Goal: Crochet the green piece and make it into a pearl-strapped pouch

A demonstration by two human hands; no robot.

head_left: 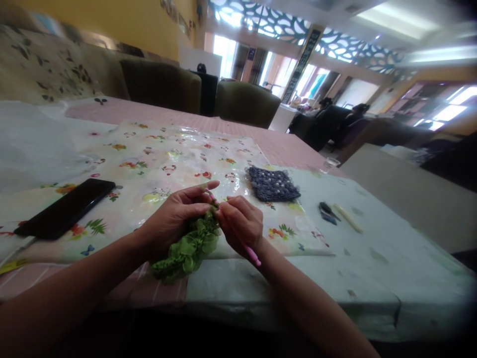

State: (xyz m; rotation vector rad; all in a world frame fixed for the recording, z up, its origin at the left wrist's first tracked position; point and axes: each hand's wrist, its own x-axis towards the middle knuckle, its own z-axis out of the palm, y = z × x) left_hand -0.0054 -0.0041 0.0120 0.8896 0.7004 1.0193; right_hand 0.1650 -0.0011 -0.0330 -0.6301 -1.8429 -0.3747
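We are holding a ruffled green piece of crochet (190, 246) between both hands, just above the near edge of the table (372, 258). Our left hand (175, 221) is gripping the upper part of the green piece, fingers (203, 191) curled over it and pressed close, the forefinger stretched out toward the other hand; this seems to be keeping the working edge taut and turned up toward us. The rest of the piece is hanging down from that grip and resting on the table edge.

Our right hand (240, 223) is meeting the left at the top of the green piece. Its fingers are bunched together and pinching a pink hook (252, 256), whose handle end is sticking out below the palm toward us. The tip is hidden between the two hands, so we cannot tell whether it is in a stitch.

Relative to the green piece: a black phone (67, 206) is lying flat, well to the left, on a flowered plastic sheet (156, 159) that is spreading out behind the piece. A grey beaded square (273, 184) is lying behind and to the right, at that sheet's corner, probably set aside within reach. Further right, a small dark tool (328, 213) and a pale stick (348, 218) are lying just beside each other, apart from our hands. Sofas (160, 84) are standing far behind.
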